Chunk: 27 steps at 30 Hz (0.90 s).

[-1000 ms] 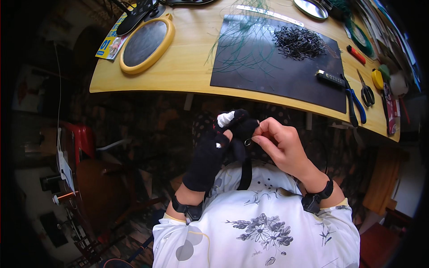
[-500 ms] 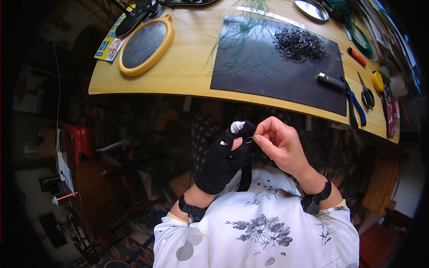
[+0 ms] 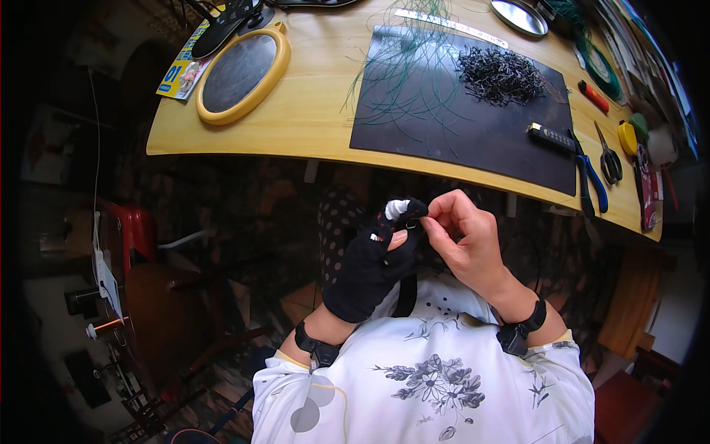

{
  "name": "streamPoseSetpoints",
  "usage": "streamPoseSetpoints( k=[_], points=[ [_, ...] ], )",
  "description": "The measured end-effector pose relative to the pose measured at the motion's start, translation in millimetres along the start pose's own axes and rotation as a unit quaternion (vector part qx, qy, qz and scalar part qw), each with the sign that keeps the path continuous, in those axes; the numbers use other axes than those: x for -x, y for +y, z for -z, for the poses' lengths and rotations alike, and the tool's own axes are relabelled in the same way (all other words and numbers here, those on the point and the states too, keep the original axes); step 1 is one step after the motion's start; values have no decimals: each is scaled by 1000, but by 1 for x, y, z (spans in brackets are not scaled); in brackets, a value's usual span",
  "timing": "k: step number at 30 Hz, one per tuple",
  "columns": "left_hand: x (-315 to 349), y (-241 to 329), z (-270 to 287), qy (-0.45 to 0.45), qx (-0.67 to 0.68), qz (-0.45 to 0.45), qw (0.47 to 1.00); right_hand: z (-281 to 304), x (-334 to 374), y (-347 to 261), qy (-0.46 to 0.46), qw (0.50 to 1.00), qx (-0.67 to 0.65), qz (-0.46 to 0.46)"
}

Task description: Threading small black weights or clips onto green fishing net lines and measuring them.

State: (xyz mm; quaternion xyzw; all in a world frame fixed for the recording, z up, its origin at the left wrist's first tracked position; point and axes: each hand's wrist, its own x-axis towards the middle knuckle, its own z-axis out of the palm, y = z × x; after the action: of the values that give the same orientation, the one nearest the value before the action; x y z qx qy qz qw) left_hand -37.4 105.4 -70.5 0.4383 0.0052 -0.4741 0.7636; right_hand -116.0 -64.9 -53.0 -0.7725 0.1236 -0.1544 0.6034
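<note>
Below the table edge, over my lap, my left hand (image 3: pixel 370 263) wears a black glove with white wrapping on the forefinger and a bare thumb tip. Its fingers are closed on a small shiny curved hook (image 3: pixel 412 225). My bare right hand (image 3: pixel 466 233) pinches thumb and forefinger together right beside it, at the gloved fingertip. What that pinch holds is too fine to make out. On the table a dark mat (image 3: pixel 481 140) bears a heap of small dark hook-like wire pieces (image 3: pixel 501 76) and loose green threads (image 3: pixel 414 66).
A yellow-framed oval mirror (image 3: pixel 244 78) lies at the table's left. To the right are a black utility tool (image 3: pixel 551 137), blue-handled pliers (image 3: pixel 592 181), scissors (image 3: pixel 609 163), a red lighter-like piece (image 3: pixel 594 96) and a yellow tape measure (image 3: pixel 627 138). A round metal tin (image 3: pixel 520 16) and white ruler (image 3: pixel 451 27) lie at the back.
Both hands have shifted slightly right, and my gloved forefinger now reaches closer to the right hand's pinch. Less of the small hook shows between the fingers.
</note>
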Motion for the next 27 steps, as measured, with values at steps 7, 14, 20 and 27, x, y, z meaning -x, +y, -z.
streamPoseSetpoints(
  k=[7, 14, 20, 27],
  points=[
    [9, 11, -2, -19, -296, -48, 954, -3, -5, 8, 59, 967, 167, 182],
    [-9, 20, -9, 0, -161, -159, 974, 11, -4, -2, -57, 997, -52, -27],
    [-7, 12, 4, 7, -345, -178, 922, 21, -6, -12, -104, 948, -239, -180],
    [-1, 1, 2, 12, -378, -172, 909, 13, -8, -4, -19, 995, -89, -47]
  ],
)
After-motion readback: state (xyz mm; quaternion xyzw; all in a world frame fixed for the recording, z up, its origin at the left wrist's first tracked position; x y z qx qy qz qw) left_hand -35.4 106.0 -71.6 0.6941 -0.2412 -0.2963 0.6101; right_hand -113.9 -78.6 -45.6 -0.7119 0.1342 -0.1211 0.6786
